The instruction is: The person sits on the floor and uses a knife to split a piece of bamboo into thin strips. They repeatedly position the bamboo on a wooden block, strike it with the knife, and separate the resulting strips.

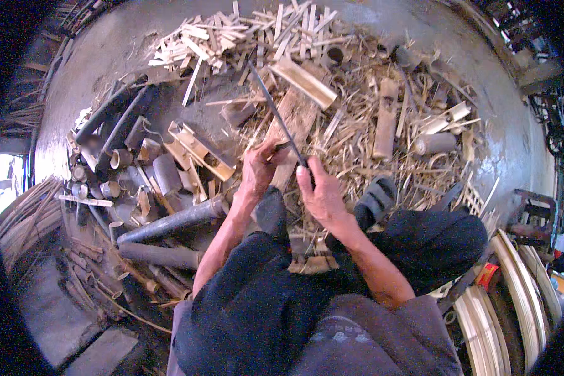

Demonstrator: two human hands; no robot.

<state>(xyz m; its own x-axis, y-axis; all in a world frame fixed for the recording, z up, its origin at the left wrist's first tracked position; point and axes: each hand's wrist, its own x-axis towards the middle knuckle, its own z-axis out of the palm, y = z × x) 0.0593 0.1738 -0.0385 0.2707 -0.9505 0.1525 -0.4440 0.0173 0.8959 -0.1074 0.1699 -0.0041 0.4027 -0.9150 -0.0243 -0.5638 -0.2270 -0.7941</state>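
My right hand (323, 193) is closed around the handle of a long, narrow knife (273, 106). Its dark blade slants up and to the left, away from me. Close by on the left, my left hand (260, 168) has its fingers curled together beside the blade. Whatever those fingers hold is too small and too covered to name. Beneath both hands lies a flat wooden board (297, 119), running away from me between my feet. Across the far part of the board rests a split bamboo piece (304, 83), its pale hollow side showing.
Pale split sticks (216, 39) are heaped at the far side. Cut bamboo tubes (169, 174) and a long dark bamboo pole (172, 220) lie on the left. Shavings (351, 141) spread to the right around a bamboo length (386, 119). Bundled strips (482, 326) stand at lower right.
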